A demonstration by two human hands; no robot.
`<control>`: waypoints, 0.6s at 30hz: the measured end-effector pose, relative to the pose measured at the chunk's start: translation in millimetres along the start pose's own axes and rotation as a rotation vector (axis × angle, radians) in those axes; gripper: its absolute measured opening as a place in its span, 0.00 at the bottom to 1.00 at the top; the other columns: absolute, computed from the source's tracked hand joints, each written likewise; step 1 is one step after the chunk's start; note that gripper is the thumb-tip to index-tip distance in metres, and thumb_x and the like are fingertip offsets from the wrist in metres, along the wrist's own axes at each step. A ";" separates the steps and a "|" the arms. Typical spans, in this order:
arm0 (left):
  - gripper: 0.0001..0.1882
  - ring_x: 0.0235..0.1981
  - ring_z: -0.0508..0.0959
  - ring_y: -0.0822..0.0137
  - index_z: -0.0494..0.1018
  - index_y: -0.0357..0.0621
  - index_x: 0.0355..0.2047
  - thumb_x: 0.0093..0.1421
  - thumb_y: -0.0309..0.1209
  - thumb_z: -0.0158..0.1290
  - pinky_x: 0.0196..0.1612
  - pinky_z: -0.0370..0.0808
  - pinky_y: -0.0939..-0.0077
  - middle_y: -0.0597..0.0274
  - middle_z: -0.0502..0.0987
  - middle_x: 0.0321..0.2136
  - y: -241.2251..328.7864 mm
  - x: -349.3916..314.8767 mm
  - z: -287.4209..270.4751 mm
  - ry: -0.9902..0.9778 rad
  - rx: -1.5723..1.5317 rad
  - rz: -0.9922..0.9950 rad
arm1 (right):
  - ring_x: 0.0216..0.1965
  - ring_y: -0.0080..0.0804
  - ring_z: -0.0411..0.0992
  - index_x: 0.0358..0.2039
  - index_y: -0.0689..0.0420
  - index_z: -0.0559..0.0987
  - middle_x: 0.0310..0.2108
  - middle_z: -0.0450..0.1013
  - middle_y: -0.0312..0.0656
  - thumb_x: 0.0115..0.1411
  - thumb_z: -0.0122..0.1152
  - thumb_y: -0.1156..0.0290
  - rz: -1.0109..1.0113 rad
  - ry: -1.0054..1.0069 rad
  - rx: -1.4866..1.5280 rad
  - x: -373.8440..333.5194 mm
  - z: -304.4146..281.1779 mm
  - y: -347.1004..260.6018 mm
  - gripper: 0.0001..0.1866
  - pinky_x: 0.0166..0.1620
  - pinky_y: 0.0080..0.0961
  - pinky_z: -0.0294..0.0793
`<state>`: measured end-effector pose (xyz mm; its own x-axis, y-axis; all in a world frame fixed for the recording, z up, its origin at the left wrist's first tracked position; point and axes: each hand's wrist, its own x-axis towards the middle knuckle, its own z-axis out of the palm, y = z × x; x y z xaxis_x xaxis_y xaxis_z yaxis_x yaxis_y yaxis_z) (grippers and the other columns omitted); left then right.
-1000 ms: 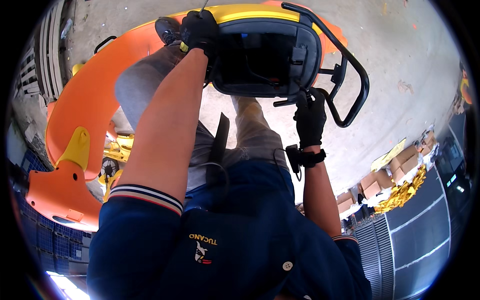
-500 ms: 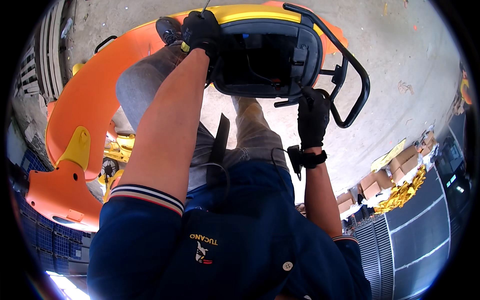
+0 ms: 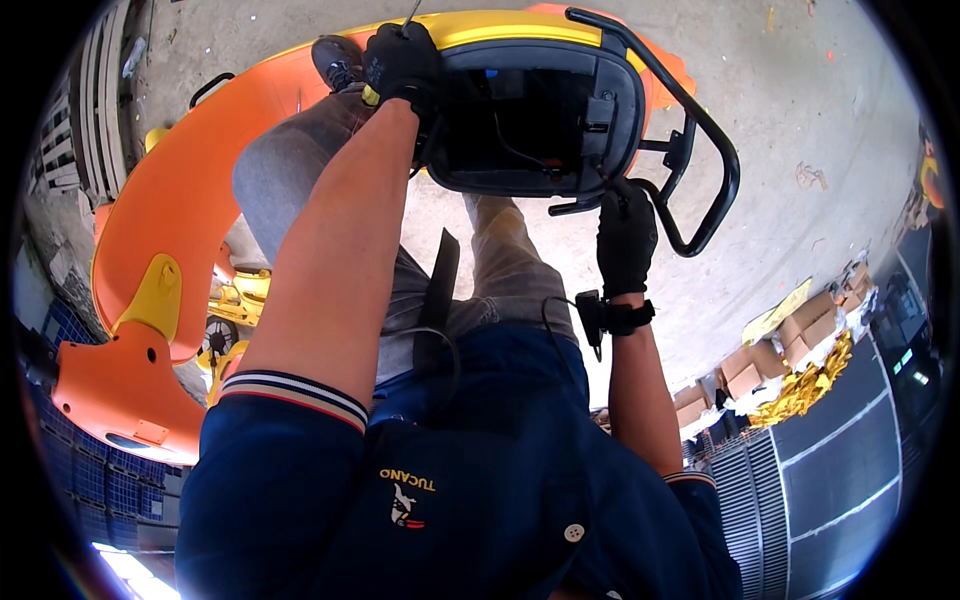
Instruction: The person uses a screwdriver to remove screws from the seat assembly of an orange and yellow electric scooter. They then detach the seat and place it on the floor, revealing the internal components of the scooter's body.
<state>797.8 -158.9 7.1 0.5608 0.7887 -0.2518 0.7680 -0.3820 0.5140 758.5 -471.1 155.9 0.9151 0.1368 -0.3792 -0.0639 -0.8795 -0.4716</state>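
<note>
An orange and yellow scooter-like body [image 3: 165, 225] curves around my left and far sides. At its far end is an open black storage box [image 3: 520, 187] with a dark inside, where a thin cable shows. My left hand [image 3: 400, 65], in a black glove, is closed beside the box's left edge. From it stick out a thin metal shaft at the far side and a yellow handle end at the near side, like a screwdriver [image 3: 371, 96]. My right hand [image 3: 627, 240], also gloved, has its fingers curled at the box's near right corner; what they pinch is hidden.
A bent black tube rail [image 3: 728, 150] juts out right of the box. Yellow parts [image 3: 240, 298] lie on the floor at left, near a wooden pallet [image 3: 100, 95]. Cardboard boxes [image 3: 808, 320] and a yellow heap [image 3: 805, 385] stand at the right.
My right hand's fingers have shifted slightly right and nearer to me at the box corner. The left hand stays in place with its tool.
</note>
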 end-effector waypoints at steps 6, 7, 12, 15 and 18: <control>0.21 0.35 0.78 0.42 0.76 0.36 0.29 0.57 0.44 0.45 0.41 0.73 0.54 0.40 0.78 0.28 -28.3 7.0 16.0 0.058 0.084 0.171 | 0.22 0.28 0.71 0.47 0.61 0.72 0.28 0.74 0.42 0.62 0.56 0.67 0.325 -0.016 0.336 3.7 -4.2 -25.3 0.15 0.24 0.24 0.71; 0.21 0.35 0.78 0.42 0.76 0.36 0.29 0.58 0.44 0.45 0.41 0.73 0.54 0.40 0.78 0.28 -22.2 5.9 13.8 0.038 0.047 0.109 | 0.20 0.26 0.70 0.47 0.61 0.71 0.28 0.74 0.42 0.63 0.56 0.66 0.460 -0.050 0.422 5.1 -4.8 -26.8 0.15 0.23 0.23 0.70; 0.21 0.35 0.78 0.42 0.76 0.36 0.29 0.58 0.44 0.45 0.41 0.73 0.54 0.39 0.78 0.28 4.1 -1.4 -6.9 -0.014 -0.035 -0.036 | 0.17 0.21 0.68 0.43 0.61 0.73 0.24 0.73 0.39 0.65 0.53 0.63 0.583 -0.103 0.473 6.8 -8.5 -26.3 0.15 0.19 0.19 0.69; 0.21 0.35 0.78 0.42 0.76 0.35 0.29 0.57 0.44 0.45 0.41 0.73 0.54 0.39 0.78 0.28 4.9 -1.0 -7.2 -0.025 -0.036 -0.056 | 0.18 0.22 0.69 0.43 0.61 0.74 0.23 0.72 0.39 0.64 0.52 0.63 0.230 0.012 0.284 4.4 1.5 -2.6 0.14 0.20 0.19 0.69; 0.21 0.35 0.78 0.42 0.76 0.35 0.29 0.57 0.43 0.45 0.42 0.73 0.54 0.39 0.78 0.29 2.7 0.1 -4.9 -0.021 -0.026 -0.051 | 0.18 0.23 0.69 0.43 0.60 0.75 0.23 0.71 0.39 0.64 0.53 0.63 -0.260 0.159 -0.055 10.4 4.2 3.8 0.14 0.21 0.20 0.70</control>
<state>798.5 -157.5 12.5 0.5278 0.7966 -0.2947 0.7876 -0.3291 0.5210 766.2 -471.1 146.8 0.9491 0.2913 -0.1199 0.1983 -0.8482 -0.4912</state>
